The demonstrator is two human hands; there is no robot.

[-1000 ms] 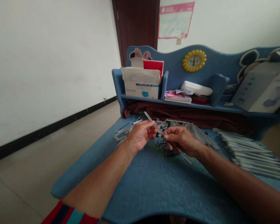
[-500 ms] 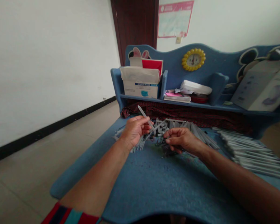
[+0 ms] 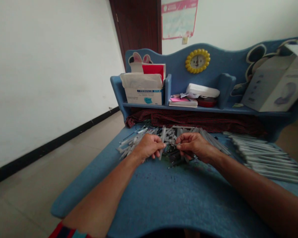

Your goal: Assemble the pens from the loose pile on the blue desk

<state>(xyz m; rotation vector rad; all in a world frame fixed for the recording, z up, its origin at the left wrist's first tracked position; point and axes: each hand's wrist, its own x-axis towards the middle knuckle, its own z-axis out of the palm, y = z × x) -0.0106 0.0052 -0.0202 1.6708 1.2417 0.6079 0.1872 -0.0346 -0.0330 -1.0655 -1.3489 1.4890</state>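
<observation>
My left hand [image 3: 149, 146] is closed on a translucent pen barrel [image 3: 163, 135], thumb and fingers pinching it nearly upright. Facing it, my right hand [image 3: 194, 145] has thumb and forefinger pressed together; what they hold is too small to make out. Between and below the hands lie small dark pen parts [image 3: 172, 159]. Loose grey-white pen parts [image 3: 129, 145] spread beside my left hand, partly hidden by it. More pale barrels [image 3: 212, 140] lie behind my right hand.
The blue desk [image 3: 164, 198] holds a row of pen-like sticks [image 3: 270, 158] on the right. Behind lies a dark red checked cloth [image 3: 201, 120] under a shelf with a mask box [image 3: 144, 94], papers [image 3: 182, 103], a white case [image 3: 203, 90] and a large white box [image 3: 268, 86].
My left hand has lowered slightly and turned the barrel from a slant to nearly upright, closer to my right hand. My right hand stays pinched near the same place. The view has shifted slightly.
</observation>
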